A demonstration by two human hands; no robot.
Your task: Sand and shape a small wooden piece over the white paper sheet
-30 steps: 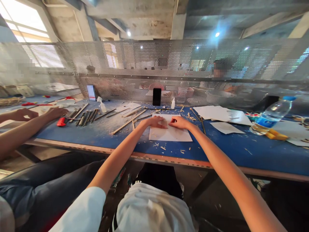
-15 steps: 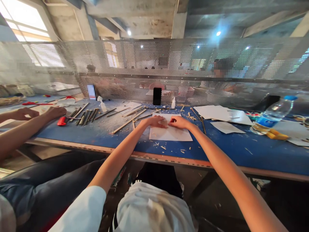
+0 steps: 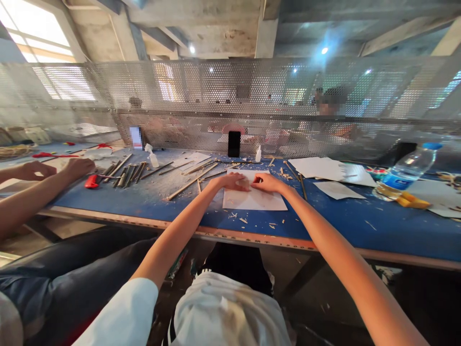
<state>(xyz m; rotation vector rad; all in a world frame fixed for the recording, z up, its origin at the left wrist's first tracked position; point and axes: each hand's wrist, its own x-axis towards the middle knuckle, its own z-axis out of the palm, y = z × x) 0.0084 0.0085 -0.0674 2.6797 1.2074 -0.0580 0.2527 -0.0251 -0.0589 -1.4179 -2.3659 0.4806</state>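
Observation:
On the blue table a white sheet of paper (image 3: 255,202) lies under both hands. My left hand (image 3: 233,181) rests on its upper part with the fingers stretched out flat, pointing right. Just beside it, my right hand (image 3: 266,183) is closed, thumb and fingertips pinched together close to the paper. Whatever the pinch holds is too small or hidden to make out. A pale patch shows between the two hands, but its kind is unclear. Wood shavings (image 3: 244,220) are scattered around the sheet.
Wooden sticks (image 3: 192,181), several tools (image 3: 131,174) and a glue bottle (image 3: 152,157) lie left. A phone (image 3: 234,143) stands upright ahead, beside a small white bottle (image 3: 258,154). Papers (image 3: 319,170) and a water bottle (image 3: 403,175) are right. A co-worker's hands (image 3: 79,168) work at far left.
My hands and the paper stay nearly in place. The co-worker's near hand at far left has shifted slightly left.

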